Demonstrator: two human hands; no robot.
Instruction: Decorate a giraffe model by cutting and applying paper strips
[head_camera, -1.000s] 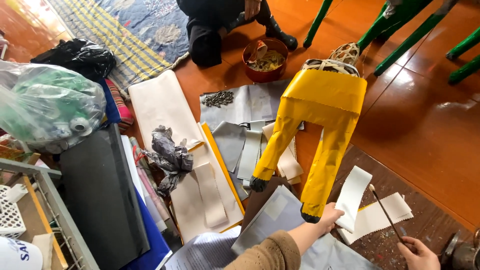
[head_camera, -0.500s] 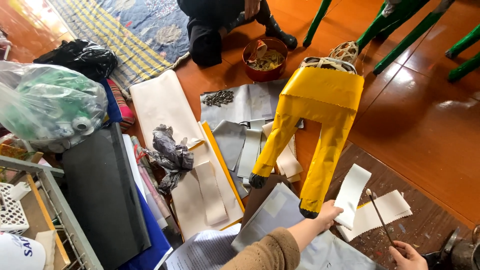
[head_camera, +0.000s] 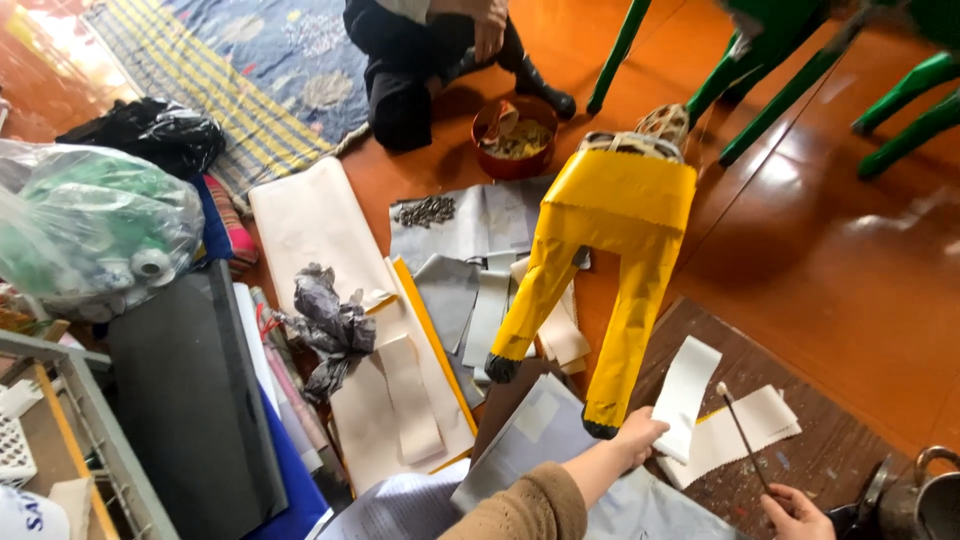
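Observation:
A yellow paper-covered figure (head_camera: 610, 230) with two legs and black feet lies on the orange floor. My left hand (head_camera: 638, 434), in a brown sleeve, rests by its right foot and pinches the lower edge of a white paper strip (head_camera: 688, 392). My right hand (head_camera: 794, 512), at the bottom edge, grips a thin stick-like brush (head_camera: 740, 436) whose tip points up over another white paper piece (head_camera: 745, 430). Both lie on a dark, paint-spotted board (head_camera: 830, 440).
Another person in dark trousers (head_camera: 410, 60) sits at the top beside a red bowl (head_camera: 515, 140). Grey and cream paper sheets (head_camera: 320, 220), crumpled grey paper (head_camera: 330, 325), a clear plastic bag (head_camera: 90, 240), green chair legs (head_camera: 760, 80) and a metal pot (head_camera: 925, 500) surround the figure.
My right hand and the brush have shifted slightly to the left. My left hand stays at the strip by the figure's foot.

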